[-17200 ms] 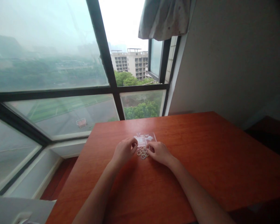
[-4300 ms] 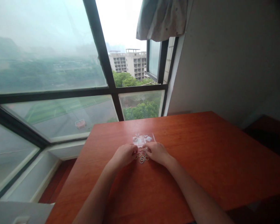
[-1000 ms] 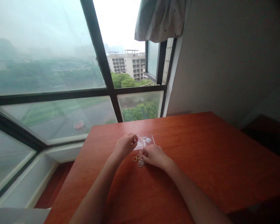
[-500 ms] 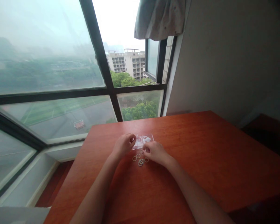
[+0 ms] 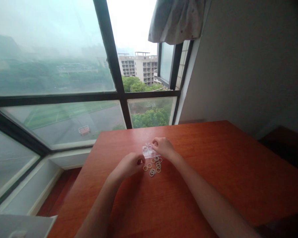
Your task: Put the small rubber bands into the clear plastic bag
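Reaching over the clear, flat plastic box, the right hand has just uncovered the small pale rings on the reddish wooden table; the left hand curls beside them. Whether either's bent fingers pinch anything is unclear.

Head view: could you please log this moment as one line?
left hand: curled beside loose rings | right hand: at clear case, grasp unclear | rings: on table, some overlapping

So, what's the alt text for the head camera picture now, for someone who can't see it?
A clear box and loose rings lie on a reddish table, a person's right hand at the box, their left hand beside the rings. Behind is a big window.
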### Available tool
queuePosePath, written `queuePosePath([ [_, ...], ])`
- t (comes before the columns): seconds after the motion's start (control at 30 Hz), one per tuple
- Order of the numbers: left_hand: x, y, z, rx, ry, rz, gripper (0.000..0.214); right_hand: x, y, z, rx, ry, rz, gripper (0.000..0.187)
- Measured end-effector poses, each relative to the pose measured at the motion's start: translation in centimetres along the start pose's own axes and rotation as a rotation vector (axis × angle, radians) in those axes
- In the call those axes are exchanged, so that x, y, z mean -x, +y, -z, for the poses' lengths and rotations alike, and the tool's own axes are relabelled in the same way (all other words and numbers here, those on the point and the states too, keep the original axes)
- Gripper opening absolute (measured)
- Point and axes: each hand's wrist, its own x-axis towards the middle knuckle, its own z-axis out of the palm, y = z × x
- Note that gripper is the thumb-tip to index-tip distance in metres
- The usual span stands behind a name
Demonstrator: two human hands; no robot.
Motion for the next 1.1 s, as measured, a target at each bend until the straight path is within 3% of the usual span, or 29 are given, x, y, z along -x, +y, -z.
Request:
queuePosePath([
  [0.23,0.2,0.2,0.2,-0.045,-0.028,0.020,0.019,-0.8,0.0,-0.7,0.102,-0.045,-0.038,0.020],
  [0.53,0.1,0.1,-0.4,-0.108,0.003,0.022,0.020,2.1,1.3,0.3,-0.030,0.008,0.032,0.017],
  [0.7,0.2,0.6,-0.3,-0.093,-0.048,-0.011,0.016,3.7,1.6,0.2,-0.104,0.014,0.084,0.013],
  [1.1,0.0,1.2,-1.2,-0.225,-0.086,0.003,0.019,6.6,0.9,-0.1,-0.220,-0.221,0.313,0.018],
])
